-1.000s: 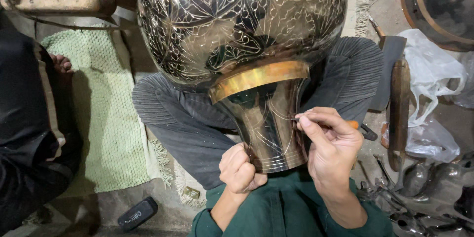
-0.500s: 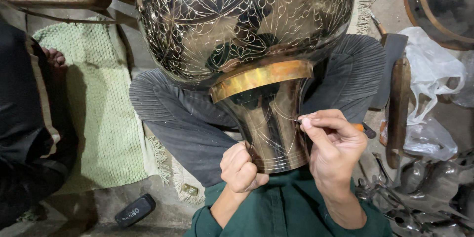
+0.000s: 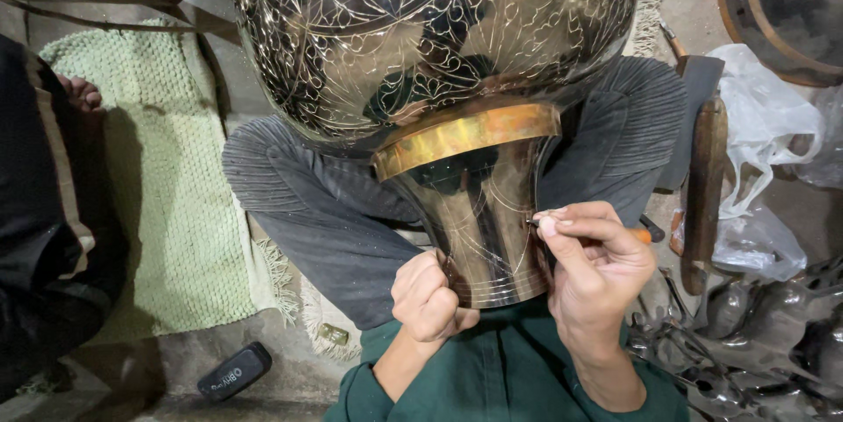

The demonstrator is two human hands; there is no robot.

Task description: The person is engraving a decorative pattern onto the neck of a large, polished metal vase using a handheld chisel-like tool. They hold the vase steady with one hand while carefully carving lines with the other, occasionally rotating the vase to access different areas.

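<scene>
A large shiny engraved metal vase (image 3: 439, 44) lies across my lap, its round body away from me and its flared neck (image 3: 483, 220) toward me, with a brass band (image 3: 465, 137) between them. My left hand (image 3: 428, 299) is a closed fist against the lower left edge of the neck. My right hand (image 3: 593, 268) pinches a thin engraving tool (image 3: 534, 223) with an orange handle, its tip touching the right side of the neck.
A pale green mat (image 3: 167, 185) lies at the left, beside another person's dark clothes (image 3: 44, 238) and foot. A small black device (image 3: 233, 371) lies on the floor. At the right are a wooden-handled tool (image 3: 705, 185), a white plastic bag (image 3: 764, 132) and several metal pieces (image 3: 773, 334).
My right hand has shifted slightly up along the neck with the tool. The view has drifted a little; the vase stays in my lap.
</scene>
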